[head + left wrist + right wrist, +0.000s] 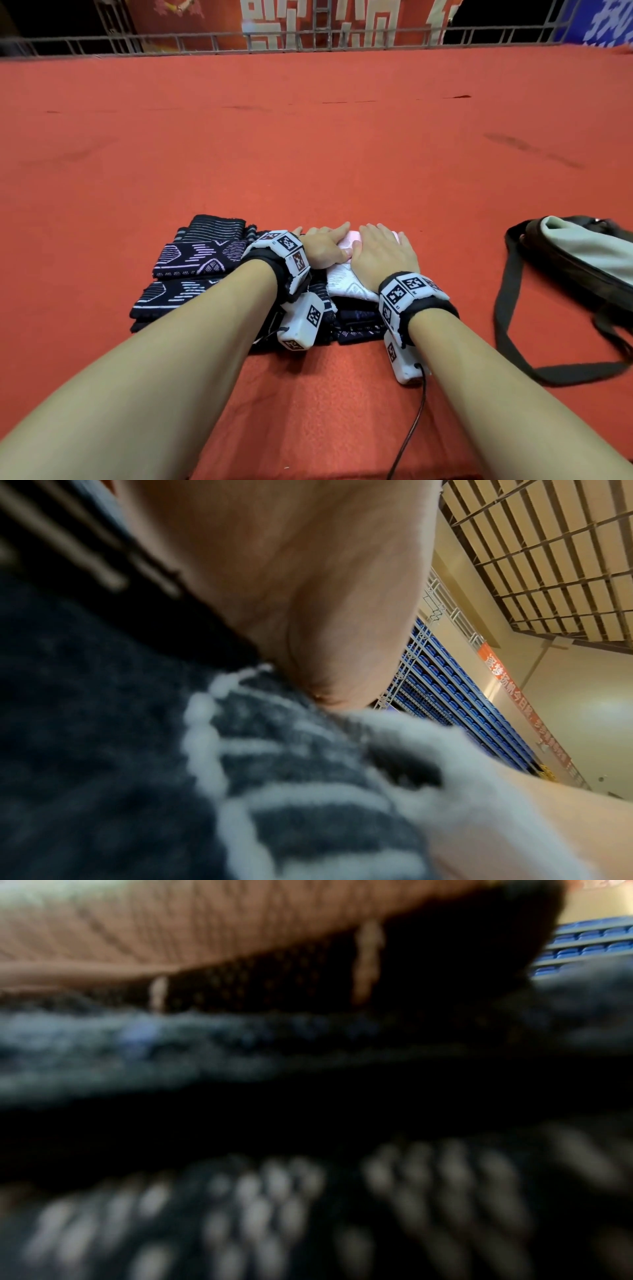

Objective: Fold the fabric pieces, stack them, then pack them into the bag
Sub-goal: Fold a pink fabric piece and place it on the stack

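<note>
Left hand and right hand press pink fabric, fingers flat.

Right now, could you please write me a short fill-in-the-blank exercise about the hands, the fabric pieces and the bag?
1. Both hands press flat on a folded ____ fabric piece that tops a stack of dark ones.
2. The bag lies on the red surface to the ____ of the stacks.
3. The left hand and right hand lie side by side with fingers ____, not curled.
4. The dark patterned stack sits beside the ____ wrist.

Missing words: white; right; straight; left
</note>
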